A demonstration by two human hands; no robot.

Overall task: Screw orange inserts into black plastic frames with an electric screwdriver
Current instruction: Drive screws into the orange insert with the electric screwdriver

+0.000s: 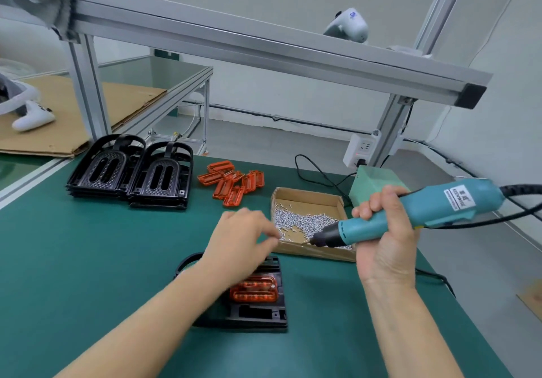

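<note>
A black plastic frame lies flat on the green mat, close in front of me. An orange insert is seated in it. My left forearm crosses over the frame's left half. My left hand is blurred at the left rim of the cardboard screw box. Its thumb and forefinger pinch together on what looks like a small screw. My right hand grips the teal electric screwdriver. The tool lies nearly level, with its bit tip over the pile of silver screws.
Two stacks of black frames stand at the back left. Several loose orange inserts lie behind the box. A green power unit and a wall socket sit at the back right, with cables trailing. An aluminium beam crosses overhead.
</note>
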